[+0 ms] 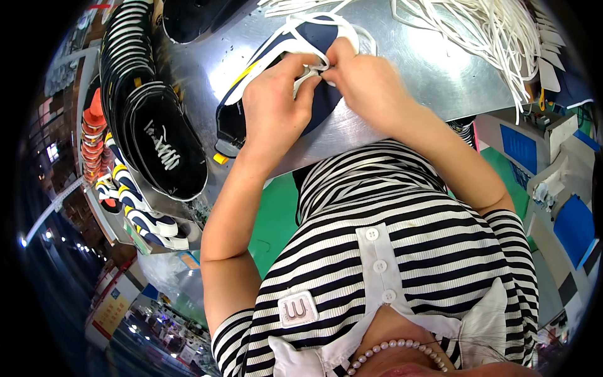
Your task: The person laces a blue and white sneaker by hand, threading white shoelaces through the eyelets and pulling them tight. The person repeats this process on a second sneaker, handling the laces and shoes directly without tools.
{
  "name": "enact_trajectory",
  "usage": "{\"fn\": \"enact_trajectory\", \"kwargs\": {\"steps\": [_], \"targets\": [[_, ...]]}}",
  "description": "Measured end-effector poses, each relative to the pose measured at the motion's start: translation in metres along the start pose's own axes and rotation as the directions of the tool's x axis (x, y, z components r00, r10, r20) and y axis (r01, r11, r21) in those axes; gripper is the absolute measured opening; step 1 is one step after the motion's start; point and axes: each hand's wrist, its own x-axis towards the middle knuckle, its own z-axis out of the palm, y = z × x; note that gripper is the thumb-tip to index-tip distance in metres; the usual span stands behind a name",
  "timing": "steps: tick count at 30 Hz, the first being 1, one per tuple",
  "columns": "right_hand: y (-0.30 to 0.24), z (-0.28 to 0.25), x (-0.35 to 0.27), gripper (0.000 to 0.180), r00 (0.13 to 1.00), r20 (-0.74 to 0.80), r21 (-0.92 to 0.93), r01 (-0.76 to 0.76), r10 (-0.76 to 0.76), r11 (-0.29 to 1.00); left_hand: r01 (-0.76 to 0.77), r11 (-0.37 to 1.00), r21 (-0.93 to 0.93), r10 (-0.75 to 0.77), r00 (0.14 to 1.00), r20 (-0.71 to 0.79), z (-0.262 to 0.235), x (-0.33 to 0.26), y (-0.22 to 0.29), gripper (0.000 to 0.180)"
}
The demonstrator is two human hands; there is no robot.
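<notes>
A navy and white shoe upper [316,36] with yellow trim lies on the metal tabletop under both my hands, its toe end at the far side. My left hand [277,100] is closed, thumb and index finger pinching a white shoelace [370,39] near the middle of the upper. Against it, my right hand [369,85] is pinched on the lace too, its fingertips almost touching the left ones. Part of the lace loops loosely over the toe. My fingers hide the exact eyelet area.
A large bundle of white laces [483,38] spreads across the table's far right. On the left stands a long stack of nested black shoe uppers [135,81]. Beyond the left edge sit several navy and white shoes [147,217] and an orange stack [94,138].
</notes>
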Motion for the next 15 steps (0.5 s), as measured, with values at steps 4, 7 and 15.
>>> {"fn": "enact_trajectory", "kwargs": {"steps": [4,7,15], "targets": [[0.007,-0.021,0.0,0.025,0.995,0.024,0.105,0.091,-0.094,0.99,0.071,0.997,-0.007,-0.071,0.997,0.017,-0.001,-0.008,-0.002,0.026],[-0.001,-0.021,-0.004,0.023,0.993,0.001,0.03,0.122,-0.122,0.992,0.062,0.992,0.114,-0.069,0.996,0.064,0.001,-0.011,-0.003,0.023],[-0.01,-0.01,-0.012,0.025,1.0,0.005,0.0,-0.008,0.008,1.0,-0.231,0.965,0.128,0.236,0.972,-0.024,0.011,-0.017,0.001,0.02]]}}
